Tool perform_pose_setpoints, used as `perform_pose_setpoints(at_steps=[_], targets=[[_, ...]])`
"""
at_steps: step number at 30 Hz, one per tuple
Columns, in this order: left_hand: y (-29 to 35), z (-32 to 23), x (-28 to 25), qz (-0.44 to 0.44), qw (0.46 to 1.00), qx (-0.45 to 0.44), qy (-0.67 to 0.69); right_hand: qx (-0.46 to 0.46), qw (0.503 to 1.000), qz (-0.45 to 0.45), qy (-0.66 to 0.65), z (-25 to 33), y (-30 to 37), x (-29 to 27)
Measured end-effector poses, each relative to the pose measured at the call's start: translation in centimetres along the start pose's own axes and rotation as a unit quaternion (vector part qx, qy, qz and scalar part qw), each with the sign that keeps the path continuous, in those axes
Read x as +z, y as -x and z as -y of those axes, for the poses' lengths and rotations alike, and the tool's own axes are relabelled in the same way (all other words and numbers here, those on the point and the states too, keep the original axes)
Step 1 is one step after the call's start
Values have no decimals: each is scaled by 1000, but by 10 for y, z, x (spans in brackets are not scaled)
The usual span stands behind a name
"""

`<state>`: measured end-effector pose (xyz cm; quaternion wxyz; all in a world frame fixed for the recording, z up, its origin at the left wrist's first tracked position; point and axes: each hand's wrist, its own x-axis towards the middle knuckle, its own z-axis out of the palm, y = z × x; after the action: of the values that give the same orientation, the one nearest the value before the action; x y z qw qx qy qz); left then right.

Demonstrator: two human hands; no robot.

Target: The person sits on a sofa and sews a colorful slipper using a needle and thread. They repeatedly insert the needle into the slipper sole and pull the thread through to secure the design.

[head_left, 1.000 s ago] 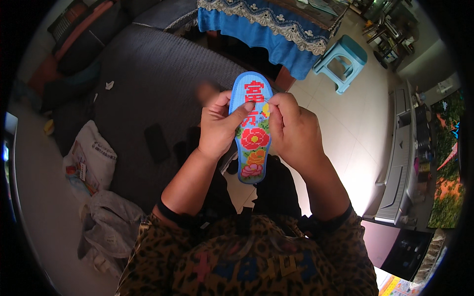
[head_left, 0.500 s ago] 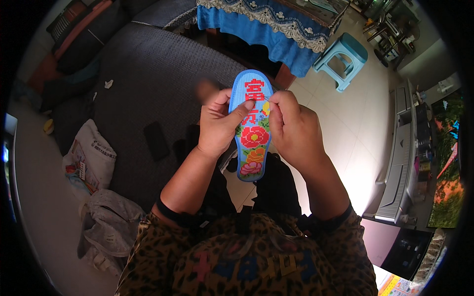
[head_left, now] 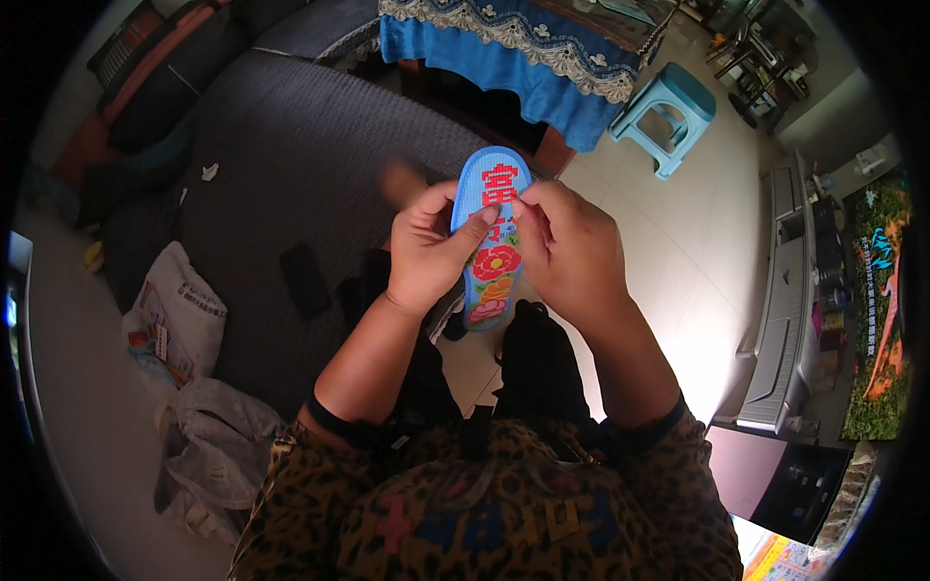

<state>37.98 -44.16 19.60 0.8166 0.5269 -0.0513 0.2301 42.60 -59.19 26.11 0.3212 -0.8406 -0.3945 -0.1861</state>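
A blue-edged insole with red patterns and stitched-looking red, orange and pink flowers hangs upright in front of me. My left hand grips its left edge, thumb lying across the front and the other fingers behind. At the upper right edge of the insole, my right hand has thumb and forefinger pinched together against the surface. Whatever those fingertips hold is too small to make out. The insole's top leans slightly away, and part of its middle is covered by my left thumb.
To the left spreads a dark grey sofa with a black phone-like slab, a white bag and crumpled grey cloth. Ahead stands a table with a blue lace-trimmed cover; a light blue stool is beside it. A grey cabinet lines the right.
The insole has tilted, its top a little lower and its lower end higher. My right hand has shifted slightly left, its fingertips now overlapping the insole's edge. My left hand keeps its hold.
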Motion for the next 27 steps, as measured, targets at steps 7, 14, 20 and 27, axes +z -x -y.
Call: perform_pose_setpoints(at_steps=[7, 14, 20, 27], targets=[[-4, -1, 2, 35, 998, -26, 38, 8, 995, -37, -92, -14, 0, -3], [-2, -3, 5, 62, 988, -91, 104, 331, 727, 114, -591, -46, 7, -3], [-3, 0, 1, 100, 984, -112, 91, 339, 568, 121, -740, -49, 19, 16], [-2, -4, -2, 114, 979, -130, 111, 403, 542, 9, -737, -55, 20, 29]])
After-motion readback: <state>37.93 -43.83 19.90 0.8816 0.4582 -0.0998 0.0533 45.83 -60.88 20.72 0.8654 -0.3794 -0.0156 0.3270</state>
